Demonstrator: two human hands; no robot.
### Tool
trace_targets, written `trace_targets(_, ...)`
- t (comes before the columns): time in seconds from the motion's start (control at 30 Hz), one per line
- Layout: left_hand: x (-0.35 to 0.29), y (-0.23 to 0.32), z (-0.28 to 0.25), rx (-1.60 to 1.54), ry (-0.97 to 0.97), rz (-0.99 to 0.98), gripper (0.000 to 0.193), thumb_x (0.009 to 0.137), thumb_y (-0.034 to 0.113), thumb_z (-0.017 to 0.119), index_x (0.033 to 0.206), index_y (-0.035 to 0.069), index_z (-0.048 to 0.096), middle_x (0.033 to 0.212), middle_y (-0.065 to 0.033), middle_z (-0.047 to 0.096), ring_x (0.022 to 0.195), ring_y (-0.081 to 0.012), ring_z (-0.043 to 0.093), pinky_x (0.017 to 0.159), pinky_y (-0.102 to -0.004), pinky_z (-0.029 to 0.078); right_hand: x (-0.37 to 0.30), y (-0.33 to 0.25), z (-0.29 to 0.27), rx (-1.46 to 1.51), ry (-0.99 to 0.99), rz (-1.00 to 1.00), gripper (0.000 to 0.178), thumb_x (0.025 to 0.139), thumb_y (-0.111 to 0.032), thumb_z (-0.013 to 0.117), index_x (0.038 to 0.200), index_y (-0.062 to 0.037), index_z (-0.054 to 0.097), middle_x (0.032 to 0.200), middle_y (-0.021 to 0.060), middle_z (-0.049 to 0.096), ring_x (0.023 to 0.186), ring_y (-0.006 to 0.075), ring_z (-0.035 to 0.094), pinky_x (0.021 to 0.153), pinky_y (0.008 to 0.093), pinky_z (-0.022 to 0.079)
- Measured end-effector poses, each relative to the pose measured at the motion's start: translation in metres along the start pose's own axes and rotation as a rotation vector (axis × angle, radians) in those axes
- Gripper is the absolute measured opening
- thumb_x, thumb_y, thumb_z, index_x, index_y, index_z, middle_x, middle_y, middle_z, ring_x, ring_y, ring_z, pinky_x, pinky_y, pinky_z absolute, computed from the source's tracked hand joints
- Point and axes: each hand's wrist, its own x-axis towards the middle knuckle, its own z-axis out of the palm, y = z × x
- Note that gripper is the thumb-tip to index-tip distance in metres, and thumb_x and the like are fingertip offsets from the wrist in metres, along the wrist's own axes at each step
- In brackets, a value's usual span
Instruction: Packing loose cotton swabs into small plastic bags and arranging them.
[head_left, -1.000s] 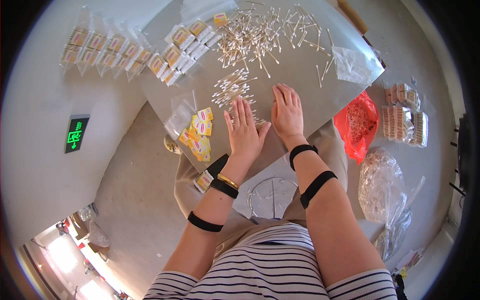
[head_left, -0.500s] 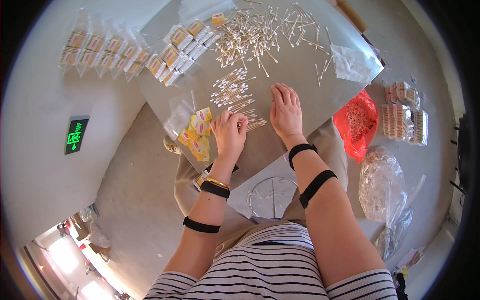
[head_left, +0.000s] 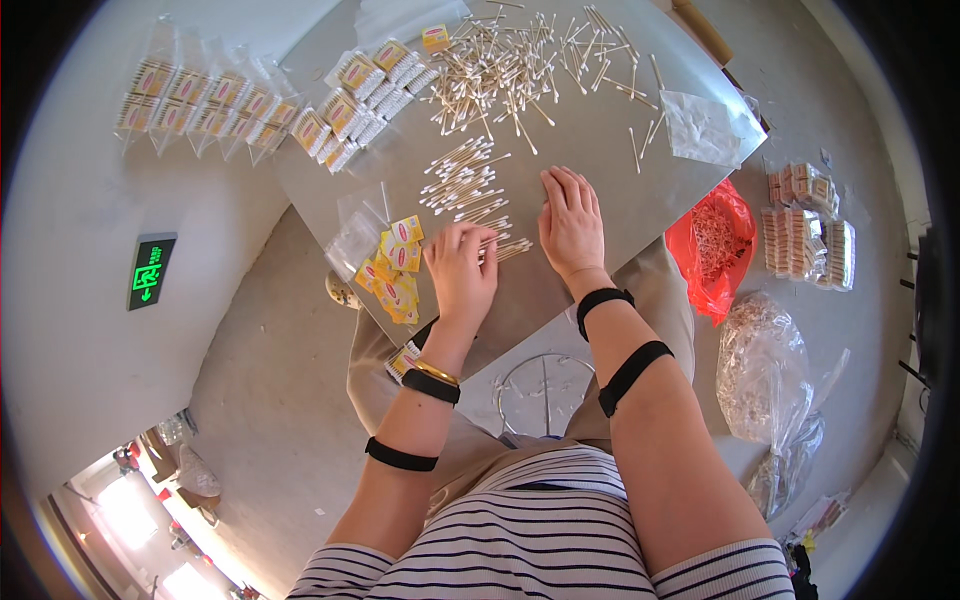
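My left hand is bent over the near end of a long row of cotton swabs. Its fingers curl down and close with the thumb on the swabs there, covering their left ends. Palm down to the right of the row lies my right hand, its fingers stretched out and nothing in it. The wooden swabs with white tips lie roughly side by side. Just left of my left hand, yellow printed cards are spread in a loose pile beside clear plastic bags.
A large heap of loose swabs covers the table's far part. Packed swab bundles are stacked far left, and a clear bag lies at the right edge. On the floor, right, are a red bag, more bundles and a filled clear bag.
My left hand has shifted very slightly to the right, with its wrist turned a little. The right hand stays in place, and the swabs look nearly the same.
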Motion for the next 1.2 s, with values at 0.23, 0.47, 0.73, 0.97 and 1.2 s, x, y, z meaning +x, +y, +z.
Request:
trace_targets(0.23,-0.032,0.004,0.02,0.313,-0.236,0.261,0.089,0.098,0.057,0.048,0.158,-0.003,0.022,0.167,-0.0207,0.019,0.156,-0.0363,0.013,0.124,-0.0582,0.008,0.0,0.001,0.005,-0.004,0.023,-0.017,0.045,0.089,-0.011,0.058,0.134,-0.0049,0.056,0.136,0.0098,0.055,0.133,0.0286,0.048,0.118,0.0448,0.036)
trace_targets(0.47,-0.037,0.005,0.017,0.289,-0.264,0.268,0.091,0.098,0.059,0.047,0.158,-0.004,0.021,0.166,-0.0228,0.017,0.156,-0.0355,0.012,0.124,-0.0573,0.007,0.0,0.0,0.003,0.008,0.014,-0.009,0.045,0.089,-0.01,0.058,0.133,-0.0049,0.056,0.136,0.0101,0.055,0.133,0.0292,0.048,0.118,0.0453,0.036)
trace_targets(0.73,-0.036,-0.016,0.006,-0.34,0.086,-0.024,0.081,0.104,0.044,0.045,0.16,-0.004,0.011,0.167,-0.0265,0.007,0.156,-0.0423,0.007,0.125,-0.0496,0.007,0.003,-0.001,-0.003,0.079,0.022,-0.017,0.041,0.092,-0.008,0.054,0.134,-0.0047,0.056,0.136,0.0118,0.054,0.131,0.0326,0.049,0.115,0.0455,0.038)
trace_targets(0.97,-0.02,-0.016,0.024,-0.545,0.193,-0.043,0.087,0.104,0.055,0.038,0.161,-0.001,0.004,0.168,-0.0258,0.001,0.156,-0.0413,0.001,0.125,-0.0485,0.008,-0.005,-0.046,-0.004,0.737,-0.167,0.18,0.049,0.095,-0.005,0.045,0.143,-0.0072,0.049,0.15,0.0205,0.04,0.133,0.0413,0.047,0.108,0.0448,0.043)
trace_targets(1.2,-0.013,-0.008,0.026,-0.649,0.242,-0.033,0.089,0.103,0.057,0.038,0.162,0.0,0.004,0.168,-0.0266,0.002,0.156,-0.0416,0.001,0.125,-0.0502,0.008,-0.007,-0.065,0.015,0.736,-0.1,0.069,0.053,0.092,-0.003,0.043,0.146,-0.0032,0.046,0.152,0.0232,0.038,0.141,0.0425,0.038,0.115,0.0466,0.037)
